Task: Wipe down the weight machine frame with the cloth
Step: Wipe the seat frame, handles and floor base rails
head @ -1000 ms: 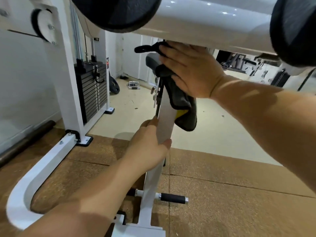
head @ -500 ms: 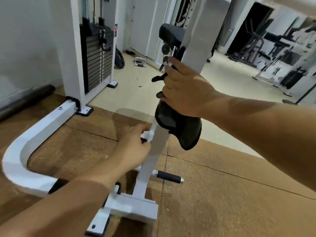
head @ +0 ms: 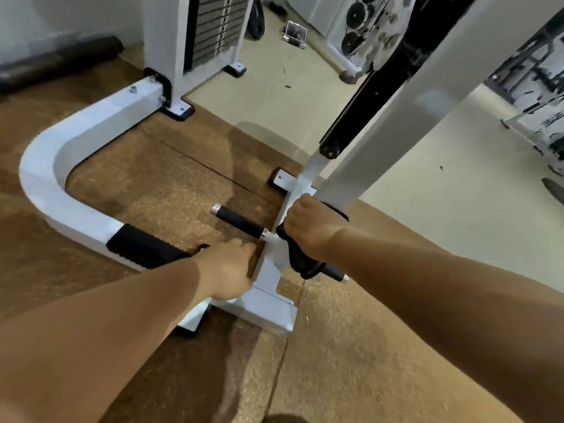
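Cloth (head: 302, 265), black, clenched in right grip (head: 311, 230) against the foot of the white frame (head: 390, 132) post, beside a black peg (head: 239, 221). Left grip (head: 229, 267) touches the frame base; whether it clasps there is unclear. Brown mat (head: 152, 184) beneath.

Your one head-worn camera looks forward and steeply down, close above your left hand (head: 227, 267) and right hand (head: 311, 228); speckled brown rubber floor (head: 152, 184) spreads beyond them.

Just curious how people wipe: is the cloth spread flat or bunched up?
Bunched. The right hand grips the cloth against the white post, folds hanging below.
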